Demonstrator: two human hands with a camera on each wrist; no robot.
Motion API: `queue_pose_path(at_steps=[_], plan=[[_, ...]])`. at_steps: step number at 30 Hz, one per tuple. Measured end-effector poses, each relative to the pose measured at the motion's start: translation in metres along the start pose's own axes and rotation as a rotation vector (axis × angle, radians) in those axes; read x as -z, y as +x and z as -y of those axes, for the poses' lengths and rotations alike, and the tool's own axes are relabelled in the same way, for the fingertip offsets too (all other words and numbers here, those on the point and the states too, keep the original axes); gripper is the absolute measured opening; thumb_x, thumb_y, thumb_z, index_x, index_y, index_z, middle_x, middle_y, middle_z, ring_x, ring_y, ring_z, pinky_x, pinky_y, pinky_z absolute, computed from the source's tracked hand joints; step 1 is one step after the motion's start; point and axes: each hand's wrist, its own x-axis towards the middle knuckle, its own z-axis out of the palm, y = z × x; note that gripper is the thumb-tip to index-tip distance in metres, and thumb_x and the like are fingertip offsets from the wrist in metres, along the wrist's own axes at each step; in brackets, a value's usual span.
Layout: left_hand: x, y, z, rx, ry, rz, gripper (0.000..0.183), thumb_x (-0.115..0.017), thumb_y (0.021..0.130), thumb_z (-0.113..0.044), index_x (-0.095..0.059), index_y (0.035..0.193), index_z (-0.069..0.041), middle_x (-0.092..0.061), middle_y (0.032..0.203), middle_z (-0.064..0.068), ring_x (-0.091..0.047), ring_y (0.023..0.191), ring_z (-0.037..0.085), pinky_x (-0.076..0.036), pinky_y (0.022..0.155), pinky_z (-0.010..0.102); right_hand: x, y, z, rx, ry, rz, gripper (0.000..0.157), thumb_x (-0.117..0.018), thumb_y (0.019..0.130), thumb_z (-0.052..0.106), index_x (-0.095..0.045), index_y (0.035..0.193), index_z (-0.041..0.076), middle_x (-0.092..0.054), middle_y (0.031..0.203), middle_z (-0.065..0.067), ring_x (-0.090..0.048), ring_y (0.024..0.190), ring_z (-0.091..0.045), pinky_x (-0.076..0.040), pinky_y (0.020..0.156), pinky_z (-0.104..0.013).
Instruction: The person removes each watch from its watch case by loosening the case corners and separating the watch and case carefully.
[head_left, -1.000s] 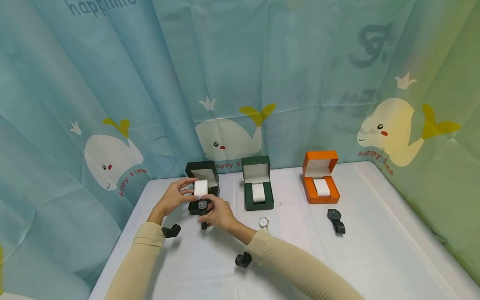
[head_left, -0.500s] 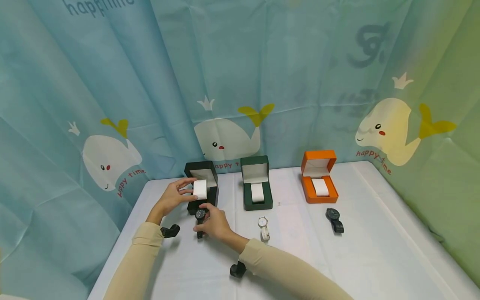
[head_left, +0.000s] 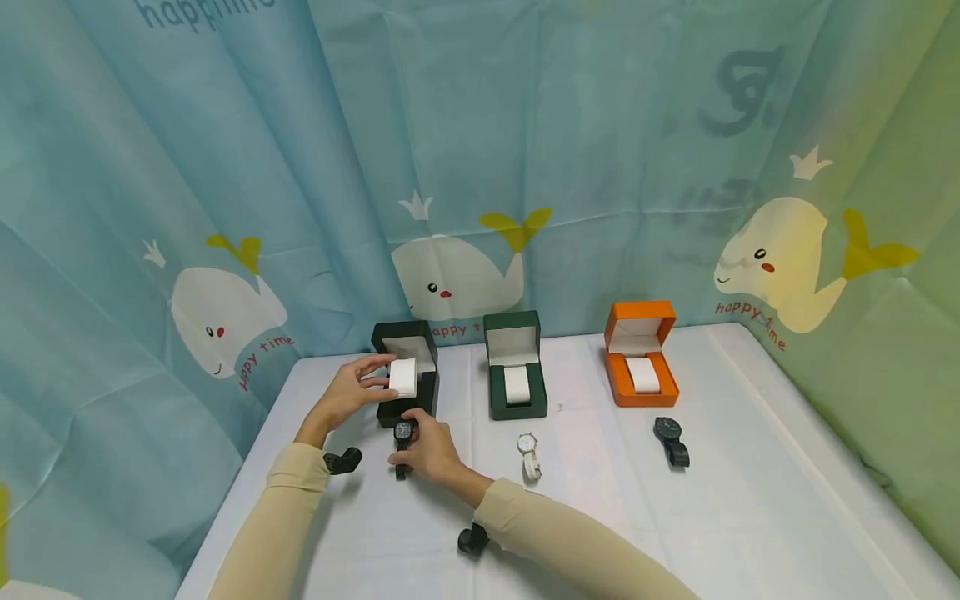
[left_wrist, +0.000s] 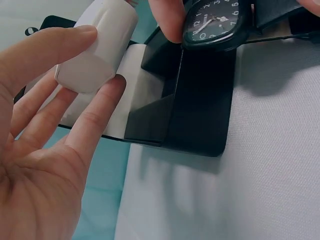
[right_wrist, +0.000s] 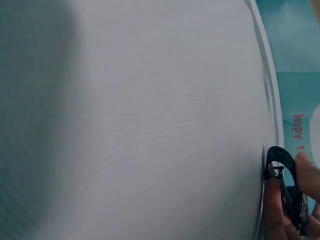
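My left hand (head_left: 347,398) grips a white watch cushion (head_left: 403,377) between thumb and fingers, raised above the open black watch box (head_left: 428,393). A black-strapped watch with a dark square dial (head_left: 403,430) hangs from my right hand (head_left: 435,450), just in front of that box. In the left wrist view, the cushion (left_wrist: 100,50) has no watch around it, and the watch dial (left_wrist: 215,22) shows pale numerals by the box's edge. Thumb and fingers pinch the looped black strap (right_wrist: 281,153) in the right wrist view.
To the right stand an open green watch box (head_left: 537,392) and an open orange one (head_left: 619,385), each with a white cushion inside. A white-strapped watch (head_left: 529,458) and another black watch (head_left: 671,442) lie on the white tablecloth (head_left: 600,500). A printed curtain (head_left: 600,167) hangs behind.
My right hand has drawn the black watch away from the cushion, toward the near side of the table. The left hand keeps its place with the cushion.
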Motion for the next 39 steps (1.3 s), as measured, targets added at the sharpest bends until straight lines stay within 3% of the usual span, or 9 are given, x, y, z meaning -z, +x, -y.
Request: queue_pose_path(at_steps=[8, 17, 26, 39], plan=[[-0.0014, 0.0020, -0.0016, -0.004, 0.019, 0.007, 0.071, -0.078, 0.089, 0.000, -0.045, 0.151, 0.002, -0.038, 0.158, 0.024, -0.057, 0.127, 0.044, -0.056, 0.095, 0.036, -0.0016, 0.0006, -0.0005, 0.011, -0.028, 0.003, 0.064, -0.094, 0.073, 0.009, -0.062, 0.128, 0.001, -0.063, 0.075, -0.001, -0.054, 0.062, -0.003, -0.048, 0.056, -0.020], [-0.0012, 0.0037, -0.0038, 0.001, 0.021, 0.003, 0.071, -0.078, 0.088, 0.002, -0.045, 0.151, 0.002, -0.039, 0.158, 0.024, -0.056, 0.127, 0.045, -0.056, 0.093, 0.034, 0.0006, 0.0004, 0.0011, 0.020, -0.134, 0.039, 0.063, -0.094, 0.075, 0.016, -0.064, 0.127, 0.001, -0.059, 0.073, 0.003, -0.050, 0.063, -0.005, -0.044, 0.059, -0.021], [-0.0008, 0.0022, -0.0024, 0.012, 0.010, 0.007, 0.071, -0.078, 0.089, -0.001, -0.045, 0.152, 0.001, -0.037, 0.159, 0.024, -0.056, 0.127, 0.044, -0.056, 0.094, 0.035, 0.0000, 0.0000, 0.0015, -0.004, -0.241, 0.036, 0.057, -0.094, 0.076, 0.025, -0.068, 0.121, 0.001, -0.067, 0.108, -0.012, -0.061, 0.104, -0.028, -0.052, 0.089, -0.039], [-0.0004, 0.0013, -0.0002, 0.017, 0.011, 0.006, 0.073, -0.078, 0.089, -0.001, -0.043, 0.152, 0.003, -0.036, 0.160, 0.024, -0.055, 0.128, 0.045, -0.056, 0.095, 0.037, 0.0027, 0.0042, 0.0029, -0.047, -0.309, 0.117, 0.061, -0.091, 0.079, 0.032, -0.068, 0.123, -0.003, -0.068, 0.116, -0.016, -0.058, 0.116, -0.033, -0.051, 0.097, -0.042]])
